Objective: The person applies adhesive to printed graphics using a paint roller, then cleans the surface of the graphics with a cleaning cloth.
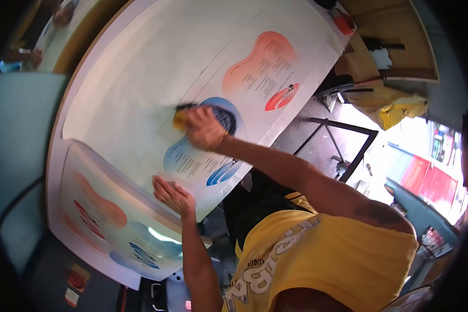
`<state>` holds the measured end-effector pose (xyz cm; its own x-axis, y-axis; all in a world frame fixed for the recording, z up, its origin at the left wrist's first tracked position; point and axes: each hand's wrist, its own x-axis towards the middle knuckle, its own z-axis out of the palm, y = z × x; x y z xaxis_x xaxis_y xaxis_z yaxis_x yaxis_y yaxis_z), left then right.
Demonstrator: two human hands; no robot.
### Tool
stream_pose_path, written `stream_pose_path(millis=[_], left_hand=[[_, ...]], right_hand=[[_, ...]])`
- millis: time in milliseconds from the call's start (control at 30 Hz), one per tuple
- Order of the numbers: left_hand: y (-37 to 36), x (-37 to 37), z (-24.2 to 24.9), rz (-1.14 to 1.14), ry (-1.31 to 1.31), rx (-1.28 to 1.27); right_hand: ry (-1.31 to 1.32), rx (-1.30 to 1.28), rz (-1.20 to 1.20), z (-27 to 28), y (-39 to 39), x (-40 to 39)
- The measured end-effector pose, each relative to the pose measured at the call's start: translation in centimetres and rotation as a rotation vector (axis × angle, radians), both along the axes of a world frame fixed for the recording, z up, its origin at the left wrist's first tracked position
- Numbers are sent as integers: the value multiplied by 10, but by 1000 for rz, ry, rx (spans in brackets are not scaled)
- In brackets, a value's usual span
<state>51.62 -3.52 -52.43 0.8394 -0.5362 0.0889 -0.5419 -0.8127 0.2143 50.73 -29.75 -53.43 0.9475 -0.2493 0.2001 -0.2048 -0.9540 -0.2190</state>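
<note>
A yellow squeegee [182, 115] is being gripped by the right hand [205, 127] and pressed on the printed sheet [229, 83] near the table's [96, 31] near edge. The left hand [172, 195], open, is holding that edge flat. Much of the sheet seems not yet smoothed.

One head-worn camera looks steeply down, and the picture is rolled hard, so the table [96, 49] runs diagonally. A wide fisheye lens bends the edges into a dark ring. It sits close, over the yellow shirt [327, 260], arms reaching away.
</note>
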Motion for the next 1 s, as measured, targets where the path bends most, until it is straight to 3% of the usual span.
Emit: stream_pose_path(millis=[33, 67, 100, 167, 233, 300, 367, 433, 633, 733, 833, 867, 1000], left_hand=[[-2, 0, -1, -11, -16, -16], [-2, 0, 0, -23, -31, -25], [-1, 0, -1, -35, -40, -32], [-3, 1, -2, -36, -43, -37], [-1, -1, -3, -20, -18, -37], [2, -4, -4, -25, -39, -29], [-4, 1, -6, -34, -77, -39], [-4, 0, -5, -50, -97, -24], [1, 1, -17, -58, -93, -52], [16, 2, -29, -111, -90, -160], [15, 4, -24, -72, -4, -239], [8, -8, -11, 82, 165, -331], [17, -4, -25, -29, -15, -252]], right_hand=[[-30, 50, 90, -3, 2, 3], [-295, 616, 131, -17, -9, 6], [-212, 564, 9, -34, -39, -6], [-13, 454, -214, -4, -112, -19], [-42, -46, -252, 11, -188, -37], [-114, -88, -316, -3, -209, -36], [-11, -74, -383, -3, -164, -27], [-131, -20, -179, 6, -92, -21], [-51, 166, 210, 1, 95, 8], [36, 225, 341, 10, 132, 14], [-13, 244, 289, 7, 148, 9], [-64, 260, 284, 7, 151, 0], [-195, 349, 154, 6, 162, -25]])
